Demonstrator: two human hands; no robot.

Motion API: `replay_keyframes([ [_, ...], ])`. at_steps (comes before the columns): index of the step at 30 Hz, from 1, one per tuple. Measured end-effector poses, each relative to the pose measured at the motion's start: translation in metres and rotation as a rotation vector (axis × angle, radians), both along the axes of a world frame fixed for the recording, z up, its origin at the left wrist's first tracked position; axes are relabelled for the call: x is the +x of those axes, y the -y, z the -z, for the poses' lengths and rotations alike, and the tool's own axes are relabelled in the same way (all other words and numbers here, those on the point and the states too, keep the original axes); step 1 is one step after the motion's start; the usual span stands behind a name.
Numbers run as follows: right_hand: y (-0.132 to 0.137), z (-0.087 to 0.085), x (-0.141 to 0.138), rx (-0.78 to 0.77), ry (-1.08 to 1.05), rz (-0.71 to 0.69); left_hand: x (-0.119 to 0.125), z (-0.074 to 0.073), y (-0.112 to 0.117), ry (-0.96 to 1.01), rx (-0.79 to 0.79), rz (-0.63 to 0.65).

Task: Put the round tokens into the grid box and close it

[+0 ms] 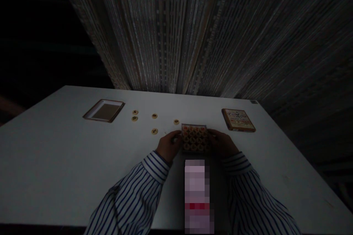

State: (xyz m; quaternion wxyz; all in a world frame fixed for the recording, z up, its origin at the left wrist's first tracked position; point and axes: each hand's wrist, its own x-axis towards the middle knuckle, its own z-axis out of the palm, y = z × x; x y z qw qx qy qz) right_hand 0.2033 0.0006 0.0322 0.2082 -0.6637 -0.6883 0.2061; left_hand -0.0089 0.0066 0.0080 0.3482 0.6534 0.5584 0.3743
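A small box [194,138] packed with round wooden game pieces rests on the white table [55,161], just in front of me. My left hand [168,146] grips its left side with fingers curled round the edge. My right hand [222,143] clasps its right side the same way. Both arms wear striped sleeves. Several loose round pieces [154,131] lie scattered on the table to the left of the box.
An empty shallow tray or box half [104,110] lies at the back left. A printed box lid [238,119] sits at the back right. A tall stack of cardboard sheets [193,33] rises behind the table. The scene is dim.
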Motion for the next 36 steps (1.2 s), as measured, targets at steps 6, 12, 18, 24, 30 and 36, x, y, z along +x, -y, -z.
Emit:
replay_keyframes([
  [6, -0.0011, 0.0049, 0.0022, 0.046, -0.005, -0.001, -0.0004, 0.0061, -0.0008, 0.028, -0.003, 0.025],
  [12, -0.0005, 0.0030, -0.0002, 0.018, -0.041, -0.019, -0.0018, 0.0071, 0.0008, 0.046, 0.014, 0.029],
  [18, -0.0001, 0.0001, -0.0038, 0.019, -0.057, -0.025, -0.0031, 0.0045, 0.0036, 0.025, 0.031, 0.027],
  [24, -0.0001, 0.0014, -0.0034, 0.007, -0.073, -0.011, -0.0053, 0.0064, 0.0023, 0.013, 0.070, -0.003],
  [30, -0.0012, 0.0055, -0.0025, 0.093, -0.035, 0.056, -0.0071, 0.0078, 0.0029, 0.014, 0.144, -0.080],
  [36, -0.0018, 0.0060, -0.0001, 0.186, 0.009, 0.046, -0.0086, 0.0040, 0.0036, 0.019, 0.141, -0.122],
])
